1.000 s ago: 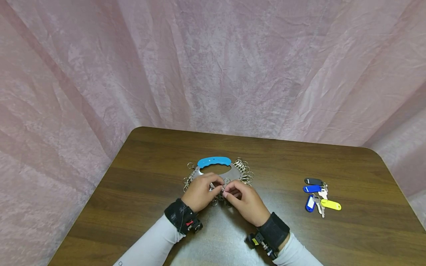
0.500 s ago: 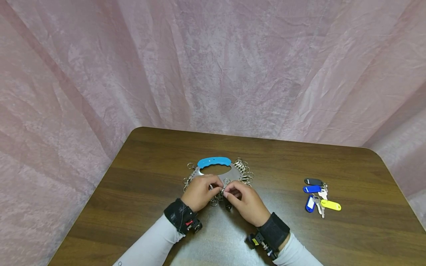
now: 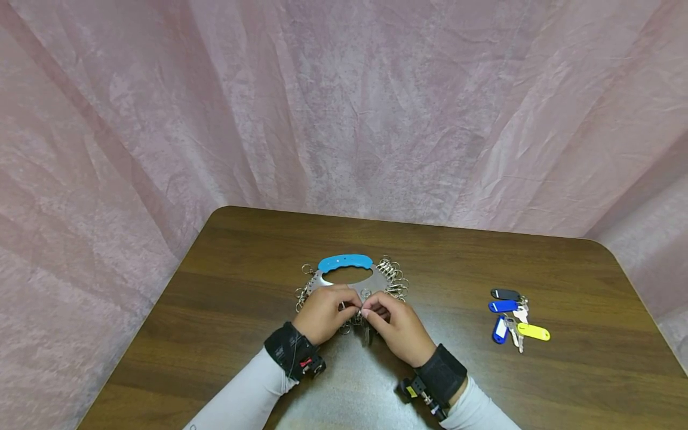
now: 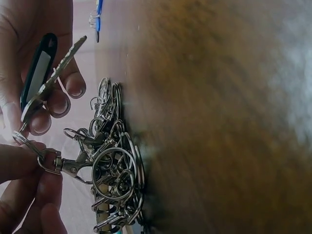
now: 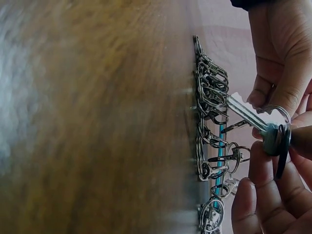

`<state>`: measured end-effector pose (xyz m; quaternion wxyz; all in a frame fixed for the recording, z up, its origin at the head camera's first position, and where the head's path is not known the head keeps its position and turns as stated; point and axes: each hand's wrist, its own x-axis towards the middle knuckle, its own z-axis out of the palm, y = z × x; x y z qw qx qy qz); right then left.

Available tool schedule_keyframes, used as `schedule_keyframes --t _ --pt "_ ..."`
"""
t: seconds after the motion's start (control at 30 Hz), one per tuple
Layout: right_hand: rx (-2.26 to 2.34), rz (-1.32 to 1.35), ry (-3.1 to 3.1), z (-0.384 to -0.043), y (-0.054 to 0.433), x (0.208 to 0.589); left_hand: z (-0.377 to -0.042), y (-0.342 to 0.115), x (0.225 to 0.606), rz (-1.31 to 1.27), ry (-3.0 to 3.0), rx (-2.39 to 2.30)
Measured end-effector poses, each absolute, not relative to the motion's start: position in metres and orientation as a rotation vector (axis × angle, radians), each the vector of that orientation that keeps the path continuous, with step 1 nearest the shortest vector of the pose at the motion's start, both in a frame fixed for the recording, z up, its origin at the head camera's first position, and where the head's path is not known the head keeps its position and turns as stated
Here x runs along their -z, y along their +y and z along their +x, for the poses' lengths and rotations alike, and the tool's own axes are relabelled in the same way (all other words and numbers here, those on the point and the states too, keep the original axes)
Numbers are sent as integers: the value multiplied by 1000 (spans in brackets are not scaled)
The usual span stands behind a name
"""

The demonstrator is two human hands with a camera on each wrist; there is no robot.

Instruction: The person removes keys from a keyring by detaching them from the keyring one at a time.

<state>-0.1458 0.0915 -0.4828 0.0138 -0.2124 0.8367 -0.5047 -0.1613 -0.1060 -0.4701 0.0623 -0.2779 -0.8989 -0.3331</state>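
A metal key holder (image 3: 352, 278) with a blue handle (image 3: 346, 261) lies on the table, edged with several swivel clasps and rings. In the left wrist view my left hand (image 4: 31, 187) pinches the loop end of one swivel clasp (image 4: 70, 166), where a split ring (image 4: 27, 142) meets it. The fingertips of my right hand (image 3: 396, 325) pinch that split ring close by. A notched key (image 4: 51, 80) and a black key tag (image 4: 39, 70) dangle from the ring. In the right wrist view the key (image 5: 253, 117) crosses in front of my fingers. Whether the ring passes through the clasp loop is hard to tell.
To the right on the wooden table (image 3: 242, 263) lie several keys with tags: a black tag (image 3: 505, 294), a blue tag (image 3: 503, 306), another blue tag (image 3: 500, 329) and a yellow tag (image 3: 533, 332). A pink curtain (image 3: 376, 119) hangs behind the table.
Both hands stay almost in place at the key holder. The dark tag and key below my fingers have come into view and turned slightly. The keys on the right have not moved.
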Motion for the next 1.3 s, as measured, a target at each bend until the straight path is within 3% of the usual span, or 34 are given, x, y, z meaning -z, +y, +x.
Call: schedule_keyframes --t 0.87,1.3 --pt "1530 -481 2659 -146 100 477 -158 -103 466 -872 -2788 1024" --pt "1583 -420 2650 -152 133 478 -158 -104 468 -971 -2833 937"
